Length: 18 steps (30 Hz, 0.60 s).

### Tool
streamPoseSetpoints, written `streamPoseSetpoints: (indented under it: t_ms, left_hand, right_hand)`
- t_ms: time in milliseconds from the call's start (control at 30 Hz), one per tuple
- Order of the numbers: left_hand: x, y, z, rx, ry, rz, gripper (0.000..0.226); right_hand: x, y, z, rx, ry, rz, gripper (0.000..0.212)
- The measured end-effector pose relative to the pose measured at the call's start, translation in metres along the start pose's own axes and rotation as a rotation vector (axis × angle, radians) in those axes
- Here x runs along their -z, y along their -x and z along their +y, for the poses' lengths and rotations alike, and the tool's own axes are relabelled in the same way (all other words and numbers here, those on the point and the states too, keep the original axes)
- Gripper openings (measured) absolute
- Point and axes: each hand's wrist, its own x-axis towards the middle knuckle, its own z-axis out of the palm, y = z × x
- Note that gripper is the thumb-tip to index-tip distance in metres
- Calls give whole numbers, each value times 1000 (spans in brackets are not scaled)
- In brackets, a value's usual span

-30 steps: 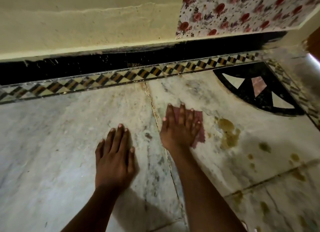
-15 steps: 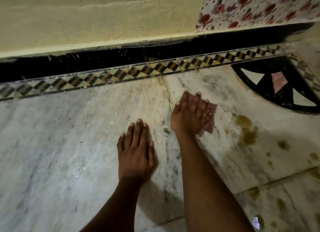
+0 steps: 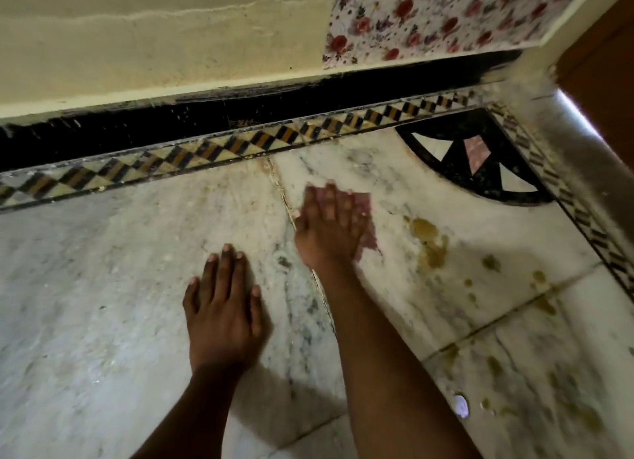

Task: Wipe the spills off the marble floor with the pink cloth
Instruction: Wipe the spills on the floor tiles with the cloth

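Mid-wipe: the right hand point(image 3: 331, 227), fingers flat, presses the pink cloth point(image 3: 365, 218) onto the marble floor point(image 3: 103, 287) at frame centre. The left hand point(image 3: 223, 307) rests flat, holding nothing. Next, I'd judge, a sweep right into the yellowish spills point(image 3: 429, 242).

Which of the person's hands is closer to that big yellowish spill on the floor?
The right hand. It presses the pink cloth flat just left of the spill. The left hand rests flat on the marble farther left, nearer the person.
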Motion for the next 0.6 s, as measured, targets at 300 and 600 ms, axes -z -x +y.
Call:
streamPoseSetpoints:
  t_ms: [300,600]
  left_hand:
    - [-3,-1,-3,-17,-16,10,67]
    - [-1,0,-3,-5,-18,-19,68]
  right_hand:
    - [1,67,62,-259,-5,134,58]
    - [-6,71,53,313,83,128,58]
